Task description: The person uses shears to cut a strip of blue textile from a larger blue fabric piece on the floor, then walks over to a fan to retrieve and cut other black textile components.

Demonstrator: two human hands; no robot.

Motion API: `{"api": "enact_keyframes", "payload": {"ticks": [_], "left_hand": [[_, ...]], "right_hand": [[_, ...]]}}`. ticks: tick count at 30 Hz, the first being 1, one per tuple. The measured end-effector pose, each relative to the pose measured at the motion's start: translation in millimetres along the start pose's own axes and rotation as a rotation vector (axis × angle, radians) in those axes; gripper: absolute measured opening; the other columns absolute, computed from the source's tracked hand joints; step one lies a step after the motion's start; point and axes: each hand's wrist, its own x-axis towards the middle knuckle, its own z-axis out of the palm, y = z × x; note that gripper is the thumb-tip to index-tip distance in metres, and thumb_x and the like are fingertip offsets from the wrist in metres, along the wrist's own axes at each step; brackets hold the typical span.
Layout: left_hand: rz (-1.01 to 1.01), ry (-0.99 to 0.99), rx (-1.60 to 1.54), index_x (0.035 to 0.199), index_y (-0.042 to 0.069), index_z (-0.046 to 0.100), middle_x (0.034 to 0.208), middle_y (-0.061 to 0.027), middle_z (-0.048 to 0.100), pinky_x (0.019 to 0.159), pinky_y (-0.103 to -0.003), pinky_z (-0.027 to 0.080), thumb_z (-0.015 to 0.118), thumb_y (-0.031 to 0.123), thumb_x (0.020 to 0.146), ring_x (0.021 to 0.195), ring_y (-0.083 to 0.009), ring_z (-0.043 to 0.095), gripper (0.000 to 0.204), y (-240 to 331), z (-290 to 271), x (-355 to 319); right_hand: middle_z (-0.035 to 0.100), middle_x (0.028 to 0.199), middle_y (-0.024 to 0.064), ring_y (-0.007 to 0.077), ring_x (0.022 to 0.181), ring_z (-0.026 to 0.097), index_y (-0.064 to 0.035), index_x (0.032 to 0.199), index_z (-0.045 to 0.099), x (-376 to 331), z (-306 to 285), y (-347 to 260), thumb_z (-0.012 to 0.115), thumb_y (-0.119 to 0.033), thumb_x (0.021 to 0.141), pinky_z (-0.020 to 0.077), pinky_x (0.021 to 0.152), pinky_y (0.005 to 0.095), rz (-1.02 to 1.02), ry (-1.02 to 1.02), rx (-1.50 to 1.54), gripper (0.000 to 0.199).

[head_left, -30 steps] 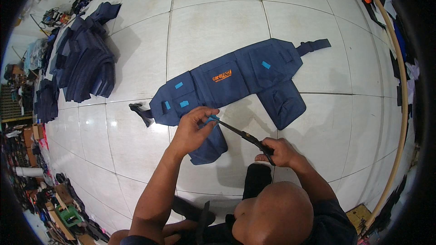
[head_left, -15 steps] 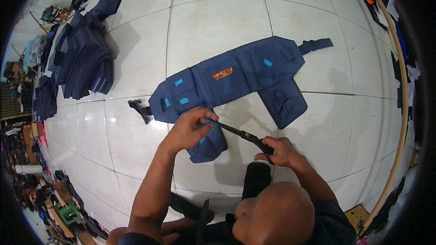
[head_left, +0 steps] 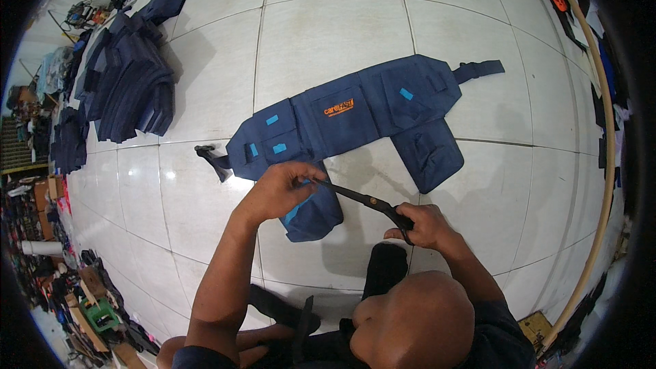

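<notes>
A navy blue tool belt (head_left: 345, 113) with orange print lies spread on the floor, several light-blue patches on its pockets. Two pouches hang off its near edge, the right pouch (head_left: 429, 154) and the left pouch (head_left: 318, 219); a strip of light blue shows on the left one. My right hand (head_left: 427, 225) grips the handles of black scissors (head_left: 362, 198), whose blades point left and look closed. Above the left pouch, my left hand (head_left: 281, 188) has its fingers pinched together at the blade tips. What sits between those fingertips is too small to make out.
Stacks of folded dark blue fabric pieces (head_left: 130, 85) stand at the far left on white floor tiles (head_left: 328, 34). Cluttered goods and a green object (head_left: 104, 314) line the left edge. A long wooden pole (head_left: 605, 130) curves along the right. A person's head (head_left: 417, 321) shows below.
The light-blue bit at my left fingertips no longer shows there, and more light blue shows on the left pouch. Both hands and the scissors have barely moved.
</notes>
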Motion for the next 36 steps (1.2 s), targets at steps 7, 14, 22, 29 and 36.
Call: {"api": "enact_keyframes", "payload": {"ticks": [7, 14, 22, 29, 36], "left_hand": [[0.024, 0.143, 0.114, 0.113, 0.007, 0.071, 0.107, -0.0098, 0.070, 0.078, -0.031, 0.052, 0.067, 0.002, 0.083, 0.085, -0.0192, 0.064, 0.030, 4, 3, -4], [0.023, 0.132, -0.114, 0.114, 0.008, 0.068, 0.109, -0.0059, 0.068, 0.080, -0.031, 0.050, 0.065, -0.003, 0.082, 0.095, -0.0141, 0.061, 0.033, -7, 6, -6], [0.062, -0.124, -0.007, 0.111, 0.010, 0.067, 0.111, -0.0035, 0.067, 0.081, -0.030, 0.049, 0.065, -0.004, 0.082, 0.094, -0.0135, 0.061, 0.032, -8, 0, -3], [0.102, -0.117, 0.037, 0.110, 0.010, 0.070, 0.111, -0.0051, 0.067, 0.086, -0.033, 0.050, 0.065, -0.004, 0.081, 0.098, -0.0184, 0.062, 0.033, -11, -3, -3], [0.084, -0.076, 0.109, 0.115, 0.010, 0.070, 0.111, -0.0088, 0.068, 0.086, -0.034, 0.051, 0.066, 0.000, 0.080, 0.098, -0.0225, 0.064, 0.036, -10, -3, -5]], "right_hand": [[0.057, 0.062, 0.0100, 0.0292, 0.056, 0.058, -0.0056, 0.084, 0.059, -1, 2, -1, 0.082, -0.050, 0.073, 0.0431, 0.056, 0.0367, -0.013, 0.010, -0.016, 0.051], [0.058, 0.062, 0.0079, 0.0285, 0.055, 0.059, -0.0058, 0.088, 0.060, -8, 6, 8, 0.081, -0.052, 0.072, 0.0441, 0.055, 0.0365, 0.010, 0.018, -0.079, 0.053], [0.057, 0.061, 0.0066, 0.0271, 0.056, 0.060, -0.0066, 0.085, 0.059, -7, 4, 6, 0.081, -0.049, 0.073, 0.0433, 0.054, 0.0366, 0.001, 0.001, -0.098, 0.049], [0.064, 0.070, 0.0080, 0.0276, 0.063, 0.065, -0.0078, 0.090, 0.060, -5, 0, 4, 0.076, -0.055, 0.076, 0.0465, 0.060, 0.0387, 0.055, -0.069, -0.107, 0.052], [0.065, 0.071, 0.0083, 0.0279, 0.064, 0.065, -0.0080, 0.090, 0.061, -6, 0, 3, 0.076, -0.055, 0.076, 0.0466, 0.061, 0.0393, 0.058, -0.082, -0.093, 0.051]]}}
